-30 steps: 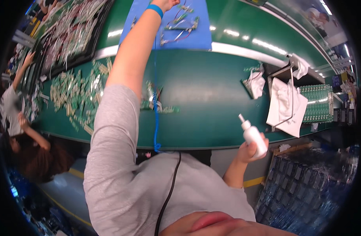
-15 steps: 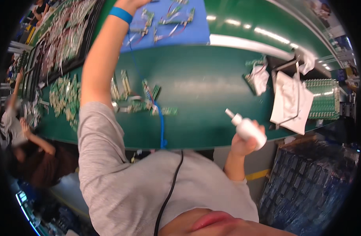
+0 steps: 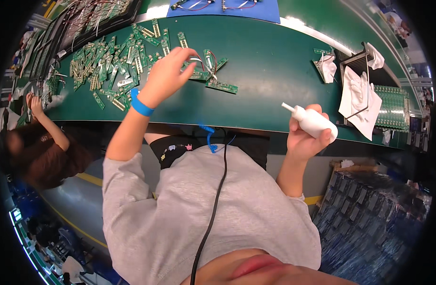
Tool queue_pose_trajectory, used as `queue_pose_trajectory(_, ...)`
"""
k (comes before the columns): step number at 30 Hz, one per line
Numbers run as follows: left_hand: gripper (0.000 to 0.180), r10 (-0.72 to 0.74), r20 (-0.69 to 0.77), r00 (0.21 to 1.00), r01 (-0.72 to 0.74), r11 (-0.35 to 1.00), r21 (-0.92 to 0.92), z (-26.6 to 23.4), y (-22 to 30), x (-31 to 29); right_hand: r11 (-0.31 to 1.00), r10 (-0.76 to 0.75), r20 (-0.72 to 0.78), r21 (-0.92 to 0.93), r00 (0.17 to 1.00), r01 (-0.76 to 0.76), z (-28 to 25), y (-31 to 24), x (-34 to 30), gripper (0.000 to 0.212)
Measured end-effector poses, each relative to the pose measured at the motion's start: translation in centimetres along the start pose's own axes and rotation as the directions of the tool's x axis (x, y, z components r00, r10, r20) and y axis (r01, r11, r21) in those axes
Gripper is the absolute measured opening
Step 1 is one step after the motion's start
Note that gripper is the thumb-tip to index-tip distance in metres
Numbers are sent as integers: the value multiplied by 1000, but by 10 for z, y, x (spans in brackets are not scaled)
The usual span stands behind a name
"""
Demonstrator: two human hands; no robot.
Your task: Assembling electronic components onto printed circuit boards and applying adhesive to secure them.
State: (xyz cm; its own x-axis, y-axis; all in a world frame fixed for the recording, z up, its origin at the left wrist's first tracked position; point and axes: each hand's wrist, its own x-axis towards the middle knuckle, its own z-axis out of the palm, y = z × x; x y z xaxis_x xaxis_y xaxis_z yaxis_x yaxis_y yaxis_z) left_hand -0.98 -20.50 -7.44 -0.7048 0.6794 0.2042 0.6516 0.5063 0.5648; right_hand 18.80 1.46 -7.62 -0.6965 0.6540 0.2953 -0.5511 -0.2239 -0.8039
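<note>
My left hand (image 3: pixel 166 75), with a blue wrist strap (image 3: pixel 141 104), is over the green table just left of a small cluster of wired circuit boards (image 3: pixel 211 71). Its thumb and forefinger are apart beside the red and white wires; the other fingers are partly hidden. A pile of loose narrow green circuit boards (image 3: pixel 109 61) spreads out to the left of this hand. On the right, my right hand (image 3: pixel 306 140) is closed around a white squeeze bottle (image 3: pixel 317 124). The bottle is tilted, its thin nozzle pointing up and left above the table's near edge.
A blue mat (image 3: pixel 251 10) with wired boards lies at the far side. To the right are a wired board with white tissue (image 3: pixel 327 69), a metal-framed holder with white cloth (image 3: pixel 358 95) and stacked green panels (image 3: pixel 391 107). A black tray (image 3: pixel 92 23) holds wired boards. Another person's hand (image 3: pixel 36 105) is at far left.
My left hand has come back from the blue mat to the boards nearer me. My right hand still holds the bottle, now a little further right and higher in view. The view has shifted.
</note>
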Motion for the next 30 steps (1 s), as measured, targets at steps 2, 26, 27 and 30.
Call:
queue_pose_trajectory(2, 33, -73, -125, 989, 89, 988, 123, 3, -21, -13, 1000, -11, 9, -6, 1000, 11, 4, -3, -5, 50)
queue_pose_trajectory(26, 20, -6, -93, 996, 40, 932, 361, 6, -121, -8, 988, 35, 36, 148, 999, -40, 33, 1, -24, 47)
queue_pose_trajectory(27, 19, -14, -81, 997, 38, 952, 304, 1, -121, -7, 986, 49, 69, 154, 996, -59, 34, 1, -23, 46)
queue_pose_trajectory(30, 26, -158, -205, 966, 165, 986, 19, -26, -84, -13, 981, 69, 152, 170, 986, -95, 29, 7, -19, 43)
